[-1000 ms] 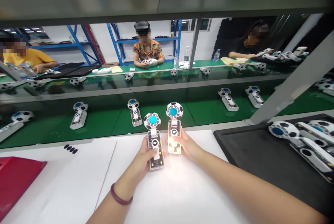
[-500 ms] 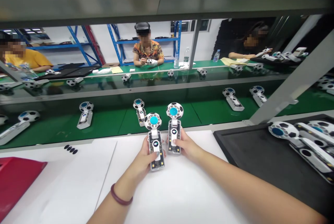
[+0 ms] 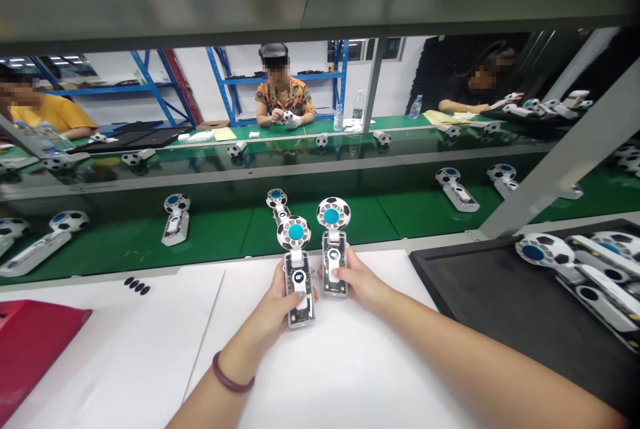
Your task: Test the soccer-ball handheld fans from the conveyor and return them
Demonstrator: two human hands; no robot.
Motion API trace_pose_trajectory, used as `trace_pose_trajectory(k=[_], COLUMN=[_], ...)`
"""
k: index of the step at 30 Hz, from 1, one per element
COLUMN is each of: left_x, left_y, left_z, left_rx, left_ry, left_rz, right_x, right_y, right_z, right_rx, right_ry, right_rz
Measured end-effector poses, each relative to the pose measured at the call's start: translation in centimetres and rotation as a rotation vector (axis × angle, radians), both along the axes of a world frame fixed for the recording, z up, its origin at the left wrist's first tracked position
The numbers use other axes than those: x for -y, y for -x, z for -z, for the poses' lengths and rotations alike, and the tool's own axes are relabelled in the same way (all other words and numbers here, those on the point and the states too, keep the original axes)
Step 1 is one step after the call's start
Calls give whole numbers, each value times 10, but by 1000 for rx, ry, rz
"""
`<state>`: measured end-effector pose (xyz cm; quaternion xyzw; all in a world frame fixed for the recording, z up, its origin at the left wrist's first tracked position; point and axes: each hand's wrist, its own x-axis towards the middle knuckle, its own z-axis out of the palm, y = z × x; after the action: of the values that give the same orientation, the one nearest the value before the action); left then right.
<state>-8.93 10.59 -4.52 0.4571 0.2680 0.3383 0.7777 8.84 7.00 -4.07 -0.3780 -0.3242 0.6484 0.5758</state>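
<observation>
My left hand (image 3: pixel 281 301) is closed around the clear body of a football-patterned handheld fan (image 3: pixel 299 289), thumb on its white front strip. The round display on that fan is lit and seems to read 100. Slightly farther off, my right hand (image 3: pixel 364 277) grips a second football-patterned fan (image 3: pixel 334 262), its thumb also on the front strip. Both fans stand upright side by side, their black-and-white heads with blue centres pointing away from me. White sheeting (image 3: pixel 350 355) lies under both hands.
A green conveyor (image 3: pixel 225 235) with several more fans crosses ahead. To the right, a black tray (image 3: pixel 480 322) holds fans. At left lie a red bin (image 3: pixel 40 349) and several black oval pieces (image 3: pixel 137 285). A slanted metal post (image 3: pixel 560 129) stands right; co-workers sit across.
Fans on the near conveyor have shifted right, and those on the far strip have moved slightly left. My hands and both held fans stay almost in place.
</observation>
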Motion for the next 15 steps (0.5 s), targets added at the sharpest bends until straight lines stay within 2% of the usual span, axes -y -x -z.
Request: trace_pose_trajectory(k=[6,11,15], left_x=[2,4,8], left_y=[0,0,-2], left_z=[-2,-3,-9], left_rx=[-10,-12,-13], left_ry=[12,3,-16], left_rz=[-7,-8,-2], right_x=[1,-1,3], right_y=[1,1,-4], right_z=[-4,1,-1], right_rx=[20,26,57], right_ry=[14,7,-38], right_rz=[2,0,-31])
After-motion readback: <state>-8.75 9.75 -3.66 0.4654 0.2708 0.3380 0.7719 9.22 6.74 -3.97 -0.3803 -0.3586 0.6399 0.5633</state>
